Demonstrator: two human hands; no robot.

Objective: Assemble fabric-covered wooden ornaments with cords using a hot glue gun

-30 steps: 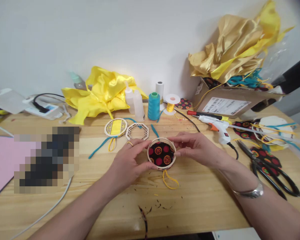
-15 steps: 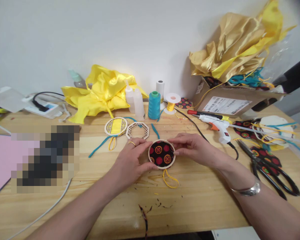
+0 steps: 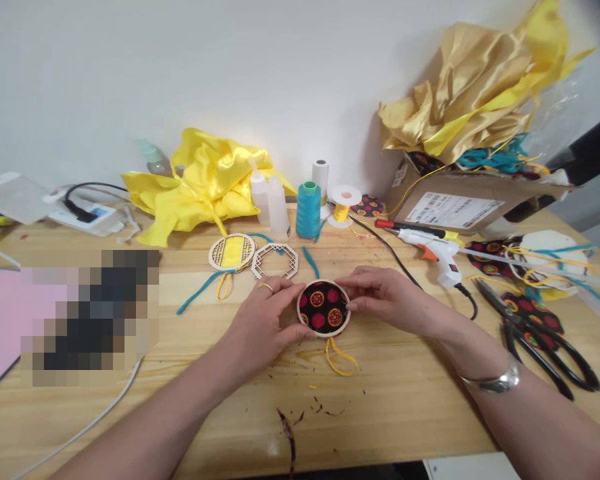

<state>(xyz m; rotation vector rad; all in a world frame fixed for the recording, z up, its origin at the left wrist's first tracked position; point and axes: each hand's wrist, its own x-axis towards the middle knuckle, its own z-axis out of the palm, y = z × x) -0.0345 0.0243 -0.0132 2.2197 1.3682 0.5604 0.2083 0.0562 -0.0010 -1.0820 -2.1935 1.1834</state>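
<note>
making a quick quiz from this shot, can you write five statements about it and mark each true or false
1. Both the left hand and the right hand touch the round frame. True.
2. The fabric inside the frame is plain yellow. False: the fabric is black with red and orange circles.
3. A yellow cord loop lies at the near edge of the frame. True.
4. The scissors lie to the left of both hands. False: the scissors lie to their right.
5. The teal thread spool stands upright. True.
</note>
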